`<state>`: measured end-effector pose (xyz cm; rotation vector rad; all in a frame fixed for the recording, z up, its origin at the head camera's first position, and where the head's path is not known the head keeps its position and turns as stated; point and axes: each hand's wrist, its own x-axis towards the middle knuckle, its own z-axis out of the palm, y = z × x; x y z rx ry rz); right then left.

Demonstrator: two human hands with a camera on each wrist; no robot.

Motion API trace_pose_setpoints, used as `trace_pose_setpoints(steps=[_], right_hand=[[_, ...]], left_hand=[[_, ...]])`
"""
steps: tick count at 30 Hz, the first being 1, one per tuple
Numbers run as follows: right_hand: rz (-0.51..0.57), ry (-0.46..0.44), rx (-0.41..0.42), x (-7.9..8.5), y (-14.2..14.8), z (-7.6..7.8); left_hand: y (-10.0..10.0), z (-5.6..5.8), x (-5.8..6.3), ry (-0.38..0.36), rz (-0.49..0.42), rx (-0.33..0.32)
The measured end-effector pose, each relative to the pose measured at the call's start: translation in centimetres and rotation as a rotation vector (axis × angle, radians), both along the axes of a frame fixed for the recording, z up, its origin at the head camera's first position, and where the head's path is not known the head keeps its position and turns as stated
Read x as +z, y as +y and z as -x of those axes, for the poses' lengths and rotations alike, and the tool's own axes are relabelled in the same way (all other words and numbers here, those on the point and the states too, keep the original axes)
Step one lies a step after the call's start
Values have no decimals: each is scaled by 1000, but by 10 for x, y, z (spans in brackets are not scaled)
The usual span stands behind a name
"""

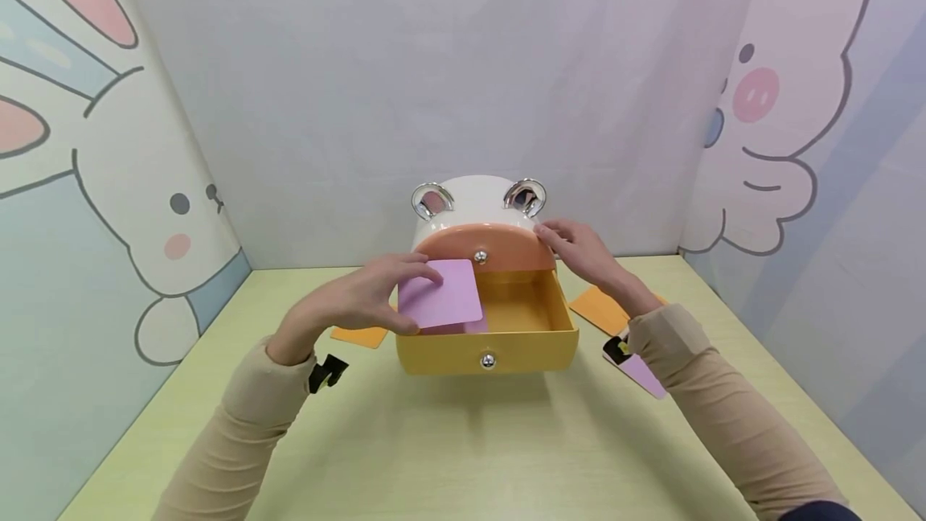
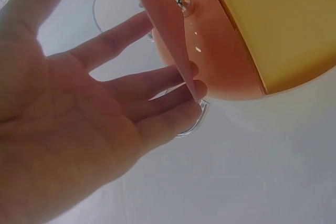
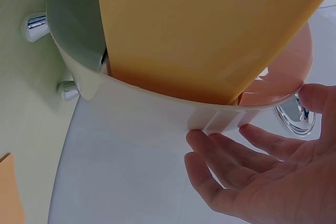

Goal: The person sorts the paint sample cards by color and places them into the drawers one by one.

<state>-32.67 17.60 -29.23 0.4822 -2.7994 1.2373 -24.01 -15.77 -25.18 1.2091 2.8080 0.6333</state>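
A small white box (image 1: 477, 195) has chrome ear-shaped handles, an orange upper drawer (image 1: 448, 244) and a yellow lower drawer (image 1: 448, 354), which is pulled out. My left hand (image 1: 369, 292) holds a pink-purple card (image 1: 452, 296) by its left side, between thumb and fingers, over the left part of the yellow drawer. Another pink patch shows under the card inside the drawer; whether it is a second card I cannot tell. My right hand (image 1: 582, 248) rests on the box's upper right side, its fingers (image 3: 226, 156) fairly straight against the white wall.
Orange cards (image 1: 600, 308) and a pink-purple card (image 1: 640, 372) lie on the pale table (image 1: 463, 457) right of the box. One more orange card (image 1: 362, 336) lies at its left. Behind stands a pale curtain-like wall (image 1: 434, 63), with cartoon-printed walls on both sides.
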Motion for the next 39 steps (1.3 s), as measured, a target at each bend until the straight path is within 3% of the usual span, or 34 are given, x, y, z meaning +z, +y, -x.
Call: trace_pose_setpoints(steps=[10,22,39], right_hand=[[-14,3,0,0,0,1],[-14,11,6,1,0,0],[-10,13,2,-1,0,3]], left_hand=[[11,5,-4,-29,16,-44],[18,10,-6,-2,25,-105],[17,13,-8,-28,49,-82]])
